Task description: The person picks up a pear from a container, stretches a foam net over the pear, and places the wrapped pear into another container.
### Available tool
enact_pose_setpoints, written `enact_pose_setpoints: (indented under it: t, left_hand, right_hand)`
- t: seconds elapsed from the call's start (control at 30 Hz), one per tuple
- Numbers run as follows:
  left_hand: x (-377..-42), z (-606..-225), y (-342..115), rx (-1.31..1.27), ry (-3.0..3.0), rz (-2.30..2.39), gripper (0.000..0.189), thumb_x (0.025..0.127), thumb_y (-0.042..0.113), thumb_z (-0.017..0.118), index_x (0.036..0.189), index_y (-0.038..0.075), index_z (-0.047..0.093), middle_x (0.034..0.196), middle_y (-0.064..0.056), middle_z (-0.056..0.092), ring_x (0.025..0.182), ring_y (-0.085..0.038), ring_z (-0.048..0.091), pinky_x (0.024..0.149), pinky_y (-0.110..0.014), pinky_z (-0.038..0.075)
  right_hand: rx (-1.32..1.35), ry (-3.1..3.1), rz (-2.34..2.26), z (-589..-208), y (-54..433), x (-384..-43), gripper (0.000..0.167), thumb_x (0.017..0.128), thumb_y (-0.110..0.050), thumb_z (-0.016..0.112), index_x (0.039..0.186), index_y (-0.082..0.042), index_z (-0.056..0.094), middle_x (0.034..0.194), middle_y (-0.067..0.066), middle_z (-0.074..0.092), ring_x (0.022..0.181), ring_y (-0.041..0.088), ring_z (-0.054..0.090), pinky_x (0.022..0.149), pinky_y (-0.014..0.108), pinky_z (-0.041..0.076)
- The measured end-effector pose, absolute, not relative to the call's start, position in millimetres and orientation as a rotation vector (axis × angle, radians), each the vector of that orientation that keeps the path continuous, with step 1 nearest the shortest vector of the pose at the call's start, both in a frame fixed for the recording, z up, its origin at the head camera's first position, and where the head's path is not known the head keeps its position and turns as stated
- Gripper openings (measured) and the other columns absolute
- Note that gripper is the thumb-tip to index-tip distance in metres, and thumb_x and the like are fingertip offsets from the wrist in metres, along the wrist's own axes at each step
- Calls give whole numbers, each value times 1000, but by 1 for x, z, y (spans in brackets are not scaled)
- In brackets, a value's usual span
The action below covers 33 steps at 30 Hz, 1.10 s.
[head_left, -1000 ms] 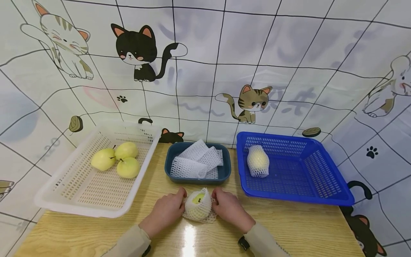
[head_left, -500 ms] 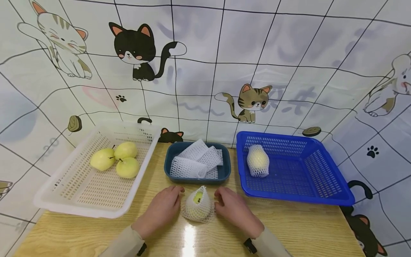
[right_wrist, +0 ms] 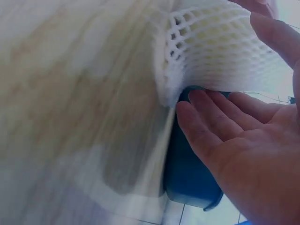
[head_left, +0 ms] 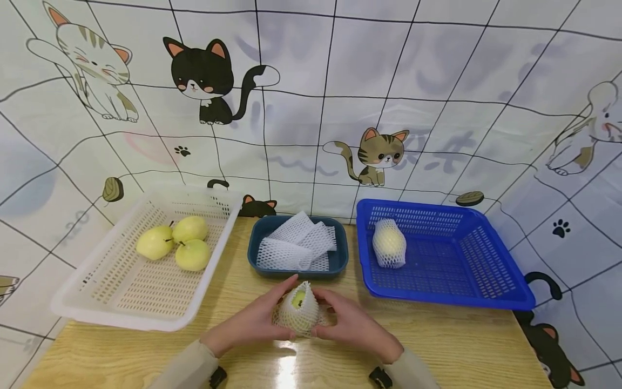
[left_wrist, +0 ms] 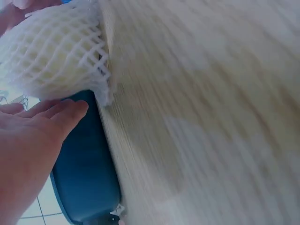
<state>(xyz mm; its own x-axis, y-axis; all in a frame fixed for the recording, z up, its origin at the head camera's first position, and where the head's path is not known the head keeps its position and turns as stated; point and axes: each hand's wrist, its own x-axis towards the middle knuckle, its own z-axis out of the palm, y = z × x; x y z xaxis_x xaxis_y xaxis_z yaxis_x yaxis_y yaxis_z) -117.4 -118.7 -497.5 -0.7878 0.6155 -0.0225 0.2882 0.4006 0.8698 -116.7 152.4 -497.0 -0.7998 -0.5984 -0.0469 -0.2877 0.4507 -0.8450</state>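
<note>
A yellow-green pear [head_left: 300,315] stands upright in a white foam net sleeve on the wooden table, its stem showing through the open top. My left hand [head_left: 255,322] spreads around its left side, fingers behind and thumb in front. From the right, my right hand [head_left: 351,326] does the same. Straight fingers lie close beside the net [left_wrist: 51,54] in the left wrist view, and the right wrist view has the right hand's fingers [right_wrist: 225,115] extended next to it. Whether either hand touches the net is hard to tell.
Behind the pear sits a dark teal tray [head_left: 297,274] with several foam net sleeves [head_left: 286,254]. A white basket [head_left: 182,319] with three pears [head_left: 193,255] stands left. At right, a blue basket [head_left: 447,297] contains one net-wrapped pear [head_left: 390,243].
The hands first pinched the net's sides, then drew apart from it with fingers bent down. Now they have turned, palms facing the pear, and closed in around it. The pear stays in place.
</note>
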Motion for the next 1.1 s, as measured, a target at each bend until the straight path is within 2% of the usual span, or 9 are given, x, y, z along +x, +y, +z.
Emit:
enact_pose_setpoints:
  t: [0.23,0.53,0.87,1.1]
  left_hand:
    - [-118,-501,-110,761,2368,1284,108,80,27,90,162,3,24,161,-14,38,141,-27,44,115,-42,38]
    - [-118,-505,-104,829,2387,1263,97,75,14,92,154,3,38,144,-7,53,126,-20,53,109,-38,43]
    - [-116,-502,-105,745,2388,1273,96,75,21,91,155,8,39,133,-1,59,113,-13,58,98,-33,49]
    - [-113,-499,-108,633,2318,1476,99,79,32,89,158,11,35,144,-2,53,123,-18,55,107,-35,43]
  right_hand:
    - [-742,2376,-1242,-502,146,-117,81,89,-38,82,156,-14,44,143,-2,59,123,13,59,103,34,51]
    - [-810,2474,-1109,-502,143,-116,75,86,-31,86,150,-14,51,141,-2,61,126,12,57,107,36,48]
    - [-811,2433,-1140,-499,146,-116,74,88,-35,83,153,-18,50,143,-5,60,125,12,58,105,36,49]
    - [-701,2295,-1355,-488,149,-115,75,93,-36,79,155,-11,45,143,5,60,123,23,62,101,43,53]
